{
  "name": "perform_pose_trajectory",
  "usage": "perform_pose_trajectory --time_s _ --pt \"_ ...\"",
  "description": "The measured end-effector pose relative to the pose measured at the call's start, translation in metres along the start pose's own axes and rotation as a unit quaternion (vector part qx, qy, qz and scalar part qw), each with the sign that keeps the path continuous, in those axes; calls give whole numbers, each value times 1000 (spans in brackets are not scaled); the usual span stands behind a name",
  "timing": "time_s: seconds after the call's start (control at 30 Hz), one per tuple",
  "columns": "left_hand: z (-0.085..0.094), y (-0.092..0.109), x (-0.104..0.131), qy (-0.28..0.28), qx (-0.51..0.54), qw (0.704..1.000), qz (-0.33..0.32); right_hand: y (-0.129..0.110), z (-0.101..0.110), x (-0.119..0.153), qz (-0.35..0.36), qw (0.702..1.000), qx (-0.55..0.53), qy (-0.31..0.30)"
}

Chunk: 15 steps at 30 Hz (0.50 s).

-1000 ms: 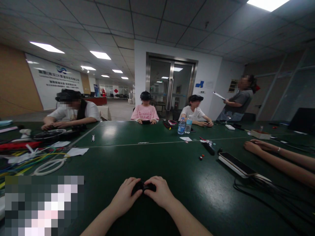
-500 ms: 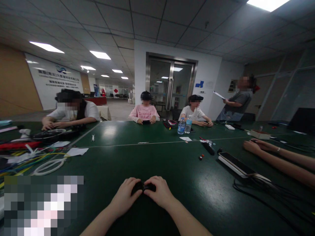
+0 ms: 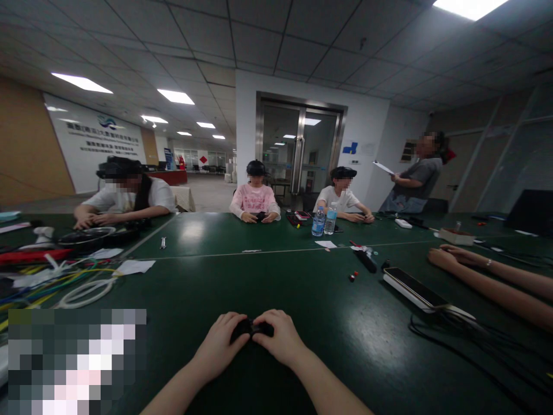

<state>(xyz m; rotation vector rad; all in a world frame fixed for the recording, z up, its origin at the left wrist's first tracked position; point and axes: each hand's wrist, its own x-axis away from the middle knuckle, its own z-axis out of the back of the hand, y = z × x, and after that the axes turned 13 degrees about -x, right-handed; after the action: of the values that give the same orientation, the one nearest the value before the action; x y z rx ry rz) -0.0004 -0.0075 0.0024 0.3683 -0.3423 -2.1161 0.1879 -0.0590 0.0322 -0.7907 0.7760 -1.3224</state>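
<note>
A small black object (image 3: 252, 327) lies low in the middle of the head view, on or just above the dark green table (image 3: 259, 282). My left hand (image 3: 222, 340) grips its left end, fingers curled over the top and thumb along the near side. Around the right end my right hand (image 3: 279, 336) is closed in the same way. The thumbs and fingertips of both hands nearly meet at its centre. Much of the object is hidden by my fingers, so its exact shape cannot be made out.
Tangled cables (image 3: 86, 291) and paper (image 3: 135, 267) lie left. To the right are a phone on a white box (image 3: 415, 291), black cords (image 3: 470, 340) and another person's hands (image 3: 453, 256). Two bottles (image 3: 324, 220) stand farther back; three people sit opposite, one stands.
My hands and the black object look unmoved. The person in pink across the table has shifted their hands and the dark item between them slightly.
</note>
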Motion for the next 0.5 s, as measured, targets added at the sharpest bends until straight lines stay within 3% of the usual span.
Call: perform_pose_trajectory --time_s 0.5 --pt "-2 0 -1 11 1 1000 -7 6 -3 -4 31 999 12 8"
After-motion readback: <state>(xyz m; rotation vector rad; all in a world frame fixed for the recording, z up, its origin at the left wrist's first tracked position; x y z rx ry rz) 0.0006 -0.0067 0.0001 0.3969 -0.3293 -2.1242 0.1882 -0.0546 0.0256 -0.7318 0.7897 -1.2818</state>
